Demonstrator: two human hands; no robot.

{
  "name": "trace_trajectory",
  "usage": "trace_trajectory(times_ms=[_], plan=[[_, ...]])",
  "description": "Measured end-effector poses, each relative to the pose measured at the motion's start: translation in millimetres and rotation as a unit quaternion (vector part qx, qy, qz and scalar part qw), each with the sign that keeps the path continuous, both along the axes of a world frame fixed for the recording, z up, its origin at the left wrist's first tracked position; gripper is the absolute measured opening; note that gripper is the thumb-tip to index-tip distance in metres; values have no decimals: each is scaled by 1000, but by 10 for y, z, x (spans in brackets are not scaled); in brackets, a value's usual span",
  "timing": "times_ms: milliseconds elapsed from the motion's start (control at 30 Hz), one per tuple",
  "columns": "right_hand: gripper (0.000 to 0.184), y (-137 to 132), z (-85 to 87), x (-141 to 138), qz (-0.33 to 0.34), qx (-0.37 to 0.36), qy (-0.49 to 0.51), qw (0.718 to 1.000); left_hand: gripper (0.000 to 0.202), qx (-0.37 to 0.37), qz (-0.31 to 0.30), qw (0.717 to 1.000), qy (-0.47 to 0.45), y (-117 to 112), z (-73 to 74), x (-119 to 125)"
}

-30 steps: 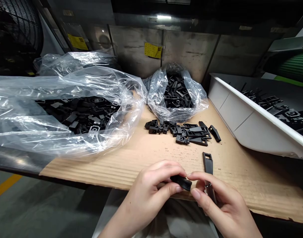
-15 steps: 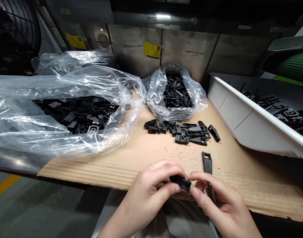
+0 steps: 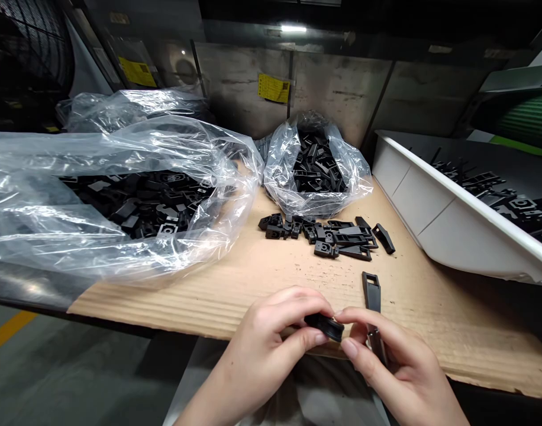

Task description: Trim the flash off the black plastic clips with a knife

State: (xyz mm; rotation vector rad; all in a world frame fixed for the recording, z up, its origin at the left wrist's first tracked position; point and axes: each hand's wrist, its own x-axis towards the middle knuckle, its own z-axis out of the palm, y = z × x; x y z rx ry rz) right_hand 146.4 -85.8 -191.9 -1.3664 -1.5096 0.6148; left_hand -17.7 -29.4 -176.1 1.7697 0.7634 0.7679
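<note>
My left hand [image 3: 264,349] and my right hand [image 3: 397,370] meet at the near edge of the cardboard sheet [image 3: 271,278]. Both pinch one small black plastic part [image 3: 325,325] between thumb and fingers. My right hand also grips a long flat black strip [image 3: 372,296] that sticks out forward over the cardboard. Beyond my hands lies a loose pile of small black parts [image 3: 326,236].
A large clear plastic bag [image 3: 120,201] of black parts lies at the left. A smaller open bag [image 3: 315,165] of black parts stands at the back centre. A white bin [image 3: 448,219] with black parts runs along the right. A metal wall rises behind.
</note>
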Motion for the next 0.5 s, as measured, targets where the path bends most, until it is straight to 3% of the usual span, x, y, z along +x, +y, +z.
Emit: trace_trajectory(times_ms=[500], plan=[[16,-1,21,2,0,-12,-20,1000,25,-2,3,1000,7,-8,8,0]])
